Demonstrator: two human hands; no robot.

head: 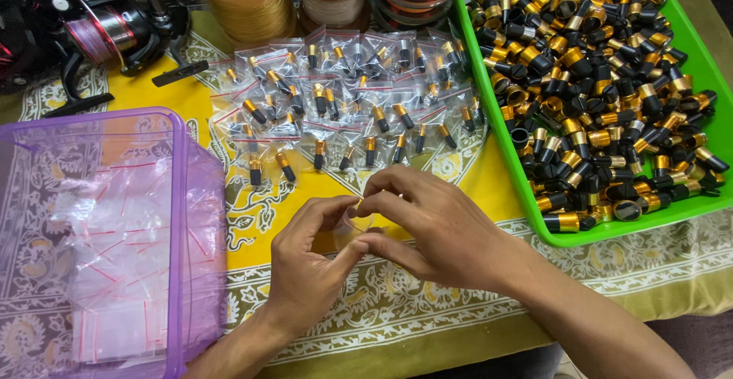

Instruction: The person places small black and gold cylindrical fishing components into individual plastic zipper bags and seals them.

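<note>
Both hands meet at table centre over the yellow patterned cloth (229,112). Left hand (305,268) and right hand (427,230) pinch a small clear bag (353,222) between fingertips, fingers closed narrow on its top edge. Can't tell whether anything sits inside; fingers hide most of it.

Handling: bag looks feather-light, limp thin plastic, slick, likely crumples if squeezed. Best grip is at the two corners of the mouth, thumb against forefinger, as now.

Around it:
- Rows of filled bags (351,104) just beyond the hands, each with black-and-gold metal caps inside.
- Green tray (527,211) on the right, heaped with loose caps (595,81). Small, hard, probably roll easily.
- Purple plastic tub (179,234) on the left, holding empty bags (114,257).
- Fishing reel (107,32) and line spools (248,1) at the far edge, well apart.

Nothing sits between hands and tray or tub. Filled rows lie near the knuckles, so a forward reach could scatter them.
</note>
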